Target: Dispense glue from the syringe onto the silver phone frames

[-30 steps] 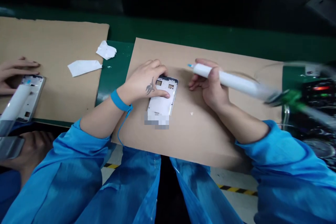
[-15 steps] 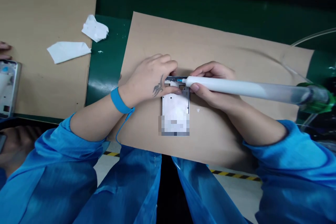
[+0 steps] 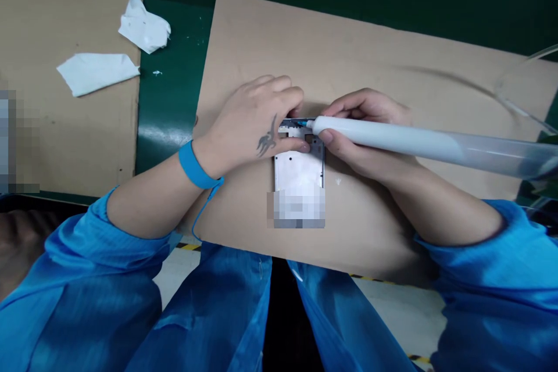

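Note:
A flat, light metal phone frame (image 3: 300,171) lies on brown cardboard, its lower end blurred out by blocks. My left hand (image 3: 261,119) grips its upper end, thumb across the face and curled fingers behind the far edge. In my right hand (image 3: 370,133) is a long dispensing syringe (image 3: 392,138), white inside near the front and clear toward the back. Its blue tip rests at or just over the frame's dark top strip, close to my left thumb; whether it touches I cannot tell. A blue strap (image 3: 195,165) circles my left wrist.
The cardboard sheet (image 3: 244,203) lies on a green table (image 3: 168,116). Two white paper scraps (image 3: 100,72) lie to the left, near another cardboard sheet (image 3: 87,145). A clear hose (image 3: 518,107) curves at right. Another person's hand (image 3: 21,244) shows at lower left.
The view has shifted slightly, so the scraps sit higher and further left. The syringe tip has moved a little left along the frame's top strip. Both hands keep their holds.

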`<control>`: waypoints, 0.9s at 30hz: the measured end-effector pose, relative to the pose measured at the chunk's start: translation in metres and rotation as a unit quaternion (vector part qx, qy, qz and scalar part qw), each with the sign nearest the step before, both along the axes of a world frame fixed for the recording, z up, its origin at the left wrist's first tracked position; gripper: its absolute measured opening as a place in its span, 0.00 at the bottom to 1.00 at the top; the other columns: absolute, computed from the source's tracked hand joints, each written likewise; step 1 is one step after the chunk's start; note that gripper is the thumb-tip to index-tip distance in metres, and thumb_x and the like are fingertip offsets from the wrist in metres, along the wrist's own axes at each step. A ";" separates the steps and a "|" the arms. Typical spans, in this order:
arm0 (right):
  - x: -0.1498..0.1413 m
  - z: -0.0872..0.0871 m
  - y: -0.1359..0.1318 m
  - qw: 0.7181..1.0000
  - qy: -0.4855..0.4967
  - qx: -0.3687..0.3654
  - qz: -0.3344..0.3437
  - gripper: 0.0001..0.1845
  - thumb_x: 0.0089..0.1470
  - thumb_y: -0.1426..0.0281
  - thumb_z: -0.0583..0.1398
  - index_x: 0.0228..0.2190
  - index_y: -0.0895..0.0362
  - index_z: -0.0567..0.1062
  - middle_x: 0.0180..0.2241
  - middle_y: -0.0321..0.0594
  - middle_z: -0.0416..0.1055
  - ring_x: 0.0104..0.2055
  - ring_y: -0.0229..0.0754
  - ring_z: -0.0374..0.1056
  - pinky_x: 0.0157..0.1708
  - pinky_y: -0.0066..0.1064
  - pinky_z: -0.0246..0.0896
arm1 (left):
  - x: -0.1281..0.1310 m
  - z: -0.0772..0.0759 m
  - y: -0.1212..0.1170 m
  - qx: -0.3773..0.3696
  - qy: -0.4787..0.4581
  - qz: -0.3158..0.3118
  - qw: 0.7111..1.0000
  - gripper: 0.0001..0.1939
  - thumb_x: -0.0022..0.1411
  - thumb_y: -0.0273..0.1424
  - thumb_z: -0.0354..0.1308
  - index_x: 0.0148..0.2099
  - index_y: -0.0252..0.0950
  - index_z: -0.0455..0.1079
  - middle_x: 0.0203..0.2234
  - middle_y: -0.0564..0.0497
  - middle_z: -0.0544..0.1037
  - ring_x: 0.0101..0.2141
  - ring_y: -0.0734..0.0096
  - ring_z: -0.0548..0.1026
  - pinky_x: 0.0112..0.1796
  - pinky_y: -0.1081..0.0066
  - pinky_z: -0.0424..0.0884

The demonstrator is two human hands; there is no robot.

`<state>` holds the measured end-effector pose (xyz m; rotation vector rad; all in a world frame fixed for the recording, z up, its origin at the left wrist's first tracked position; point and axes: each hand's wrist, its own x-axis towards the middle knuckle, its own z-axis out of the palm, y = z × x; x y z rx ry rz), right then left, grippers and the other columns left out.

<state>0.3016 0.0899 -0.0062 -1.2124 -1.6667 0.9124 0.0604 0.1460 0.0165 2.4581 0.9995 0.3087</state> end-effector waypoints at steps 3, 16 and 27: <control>0.000 0.000 0.000 1.000 0.002 -0.001 0.001 0.19 0.61 0.48 0.75 0.40 0.49 0.84 0.36 0.40 0.83 0.31 0.43 0.76 0.28 0.34 0.74 | 0.001 0.001 0.000 0.007 0.005 -0.004 1.000 0.26 0.66 0.57 0.73 0.45 0.40 0.74 0.44 0.43 0.80 0.47 0.42 0.80 0.47 0.44 0.78; 0.004 0.000 0.001 1.000 0.003 -0.010 0.018 0.16 0.62 0.50 0.75 0.41 0.47 0.84 0.37 0.38 0.84 0.32 0.44 0.77 0.30 0.37 0.76 | 0.000 0.001 -0.001 -0.007 0.004 0.004 1.000 0.26 0.65 0.56 0.75 0.46 0.41 0.74 0.44 0.44 0.78 0.49 0.44 0.79 0.49 0.46 0.77; 0.005 0.001 0.000 1.000 -0.010 -0.015 0.022 0.15 0.63 0.51 0.74 0.41 0.48 0.84 0.36 0.38 0.84 0.31 0.43 0.77 0.28 0.34 0.76 | 0.002 0.002 0.000 0.001 0.016 -0.002 1.000 0.26 0.66 0.57 0.73 0.45 0.41 0.73 0.46 0.44 0.80 0.49 0.44 0.80 0.48 0.45 0.78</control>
